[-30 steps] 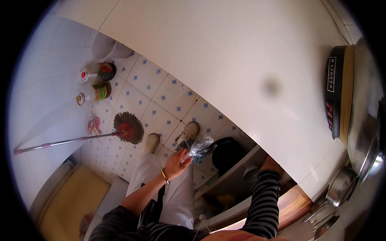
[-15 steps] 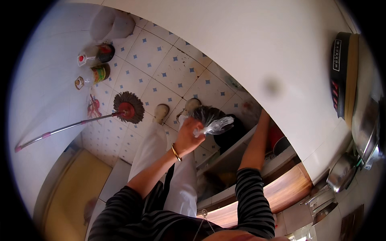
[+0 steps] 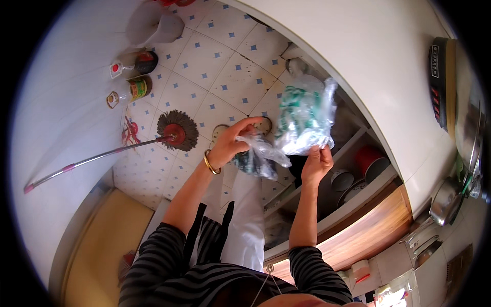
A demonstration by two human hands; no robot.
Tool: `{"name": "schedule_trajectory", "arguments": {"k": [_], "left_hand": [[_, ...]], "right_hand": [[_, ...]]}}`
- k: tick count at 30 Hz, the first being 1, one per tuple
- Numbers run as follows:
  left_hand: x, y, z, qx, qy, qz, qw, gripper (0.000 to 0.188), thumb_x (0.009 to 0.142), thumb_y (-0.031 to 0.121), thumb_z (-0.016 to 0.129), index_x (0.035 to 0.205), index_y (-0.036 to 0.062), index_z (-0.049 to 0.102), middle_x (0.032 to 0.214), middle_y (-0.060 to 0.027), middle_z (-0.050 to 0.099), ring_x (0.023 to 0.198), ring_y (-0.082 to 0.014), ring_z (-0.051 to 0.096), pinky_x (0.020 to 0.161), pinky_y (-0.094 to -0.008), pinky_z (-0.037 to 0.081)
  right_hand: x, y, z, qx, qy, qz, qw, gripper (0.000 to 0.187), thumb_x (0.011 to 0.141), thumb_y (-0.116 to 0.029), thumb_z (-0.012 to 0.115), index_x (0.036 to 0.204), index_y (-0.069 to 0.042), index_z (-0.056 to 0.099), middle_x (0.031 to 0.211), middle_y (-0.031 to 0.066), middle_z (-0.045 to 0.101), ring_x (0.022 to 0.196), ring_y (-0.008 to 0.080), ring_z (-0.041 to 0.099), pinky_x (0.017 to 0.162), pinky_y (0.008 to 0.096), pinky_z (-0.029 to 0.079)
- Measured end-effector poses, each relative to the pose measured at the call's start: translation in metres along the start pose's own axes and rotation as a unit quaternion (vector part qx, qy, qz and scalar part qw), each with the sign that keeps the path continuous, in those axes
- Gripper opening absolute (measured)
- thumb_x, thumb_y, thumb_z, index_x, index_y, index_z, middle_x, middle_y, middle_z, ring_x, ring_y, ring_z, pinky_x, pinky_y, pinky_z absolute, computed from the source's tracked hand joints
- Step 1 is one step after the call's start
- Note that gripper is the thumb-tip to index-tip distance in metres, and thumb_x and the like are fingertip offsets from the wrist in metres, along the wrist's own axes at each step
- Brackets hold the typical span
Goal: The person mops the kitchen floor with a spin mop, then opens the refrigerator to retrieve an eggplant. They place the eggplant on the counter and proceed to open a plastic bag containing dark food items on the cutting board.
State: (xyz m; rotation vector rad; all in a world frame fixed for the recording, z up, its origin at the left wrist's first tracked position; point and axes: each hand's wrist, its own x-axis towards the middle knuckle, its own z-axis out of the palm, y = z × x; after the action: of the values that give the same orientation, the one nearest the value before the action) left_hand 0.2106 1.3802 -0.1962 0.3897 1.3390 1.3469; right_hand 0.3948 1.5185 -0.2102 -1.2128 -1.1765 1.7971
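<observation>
My left hand [image 3: 231, 144] is closed on a clear plastic bag [image 3: 261, 157] with something dark inside, which hangs over my legs. In my right hand [image 3: 317, 162], thumb and fingers pinch the lower edge of a larger clear plastic bag [image 3: 305, 120] with green markings. That bag is slightly blurred, and I cannot make out what it contains. The two bags hang close beside each other, in front of the open cabinet [image 3: 353, 163]. Inside the cabinet, to the right of my right hand, are a red pot [image 3: 372, 162] and a pale round container [image 3: 341, 180].
A mop [image 3: 175, 135] leans at the left, its head on the tiled floor. Two large oil bottles [image 3: 138, 88] and a whitish bucket [image 3: 166, 28] stand by the left wall. The white countertop [image 3: 353, 46] overhangs the cabinet, with a black cooktop [image 3: 439, 84] and a metal pan [image 3: 444, 202].
My right hand has come out of the cabinet, bringing the green-marked bag. My left hand still holds its bag, whose loose end now hangs lower. The view has shifted slightly.
</observation>
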Motion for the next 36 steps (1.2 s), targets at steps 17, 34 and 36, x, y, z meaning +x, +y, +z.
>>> {"name": "schedule_trajectory", "arguments": {"k": [17,34,36], "left_hand": [[0.007,0.031,-0.015,-0.155,0.087,0.014,0.984,0.022,0.087,0.018,0.049,0.098,-0.0006,0.053,0.086,0.0003,0.057,0.075,-0.0063,0.051,0.066,-0.021,0.043],[-0.002,0.081,0.024,0.489,0.197,0.238,0.816,0.026,0.065,0.018,0.066,0.087,0.0101,0.056,0.074,-0.003,0.052,0.067,-0.0205,0.054,0.052,-0.0281,0.043],[0.004,0.078,0.026,0.504,0.157,0.22,0.82,0.022,0.065,0.014,0.064,0.084,0.0101,0.056,0.074,-0.0023,0.053,0.066,-0.0205,0.054,0.051,-0.0286,0.043]], "right_hand": [[0.002,-0.088,0.089,-0.324,-0.134,-0.315,0.882,0.021,0.077,-0.002,0.053,0.097,0.003,0.056,0.088,0.0114,0.055,0.067,0.0178,0.05,0.06,0.0276,0.041],[0.012,-0.08,0.097,-0.436,-0.236,-0.235,0.836,0.017,0.063,0.003,0.06,0.073,-0.003,0.048,0.064,0.0101,0.054,0.052,0.024,0.053,0.047,0.0295,0.042],[0.012,-0.081,0.096,-0.367,-0.255,-0.226,0.866,0.018,0.063,0.01,0.058,0.074,-0.002,0.05,0.063,0.0072,0.051,0.054,0.019,0.051,0.05,0.0263,0.04]]}}
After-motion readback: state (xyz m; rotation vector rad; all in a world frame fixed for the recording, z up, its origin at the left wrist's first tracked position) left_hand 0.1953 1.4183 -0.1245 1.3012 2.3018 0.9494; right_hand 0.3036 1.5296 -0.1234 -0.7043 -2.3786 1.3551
